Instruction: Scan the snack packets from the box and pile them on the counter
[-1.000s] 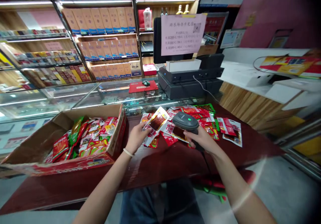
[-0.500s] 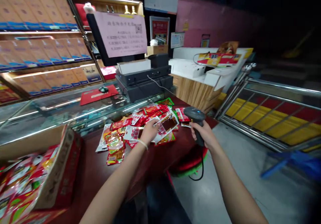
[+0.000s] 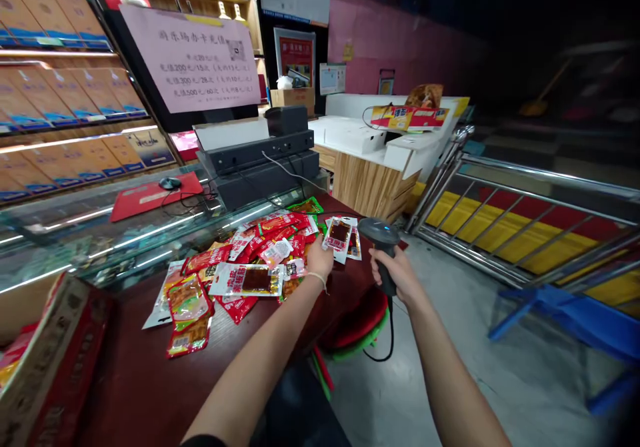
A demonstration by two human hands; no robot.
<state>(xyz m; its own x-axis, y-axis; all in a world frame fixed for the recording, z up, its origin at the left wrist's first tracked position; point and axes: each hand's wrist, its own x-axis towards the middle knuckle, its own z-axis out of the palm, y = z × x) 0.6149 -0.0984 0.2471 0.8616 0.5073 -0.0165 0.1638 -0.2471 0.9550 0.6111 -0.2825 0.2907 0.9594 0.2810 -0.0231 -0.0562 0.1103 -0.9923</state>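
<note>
My right hand (image 3: 395,270) is wrapped round the handle of a dark barcode scanner (image 3: 380,231), its cable hanging below. With the fingers of my left hand (image 3: 320,259) closed at its lower edge, a silver-and-red snack packet (image 3: 338,233) with a dark window lies over other packets, close to the scanner's head. Left of that hand spreads a heap of red snack packets (image 3: 260,237). A white snack packet (image 3: 247,279) lies across the heap's front, and orange-windowed packets (image 3: 187,300) sit at its left end.
An open cardboard box (image 3: 75,340) of packets stands at the left. Behind the heap are a glass counter (image 3: 145,243), a mouse (image 3: 170,183) on a red mat, and a dark cash drawer (image 3: 265,177). A metal railing (image 3: 530,177) and blue stool (image 3: 575,320) are at right.
My left hand has carried the silver-and-red packet rightward from the heap towards the scanner, over other packets. My right hand keeps hold of the scanner. The view has swung right.
</note>
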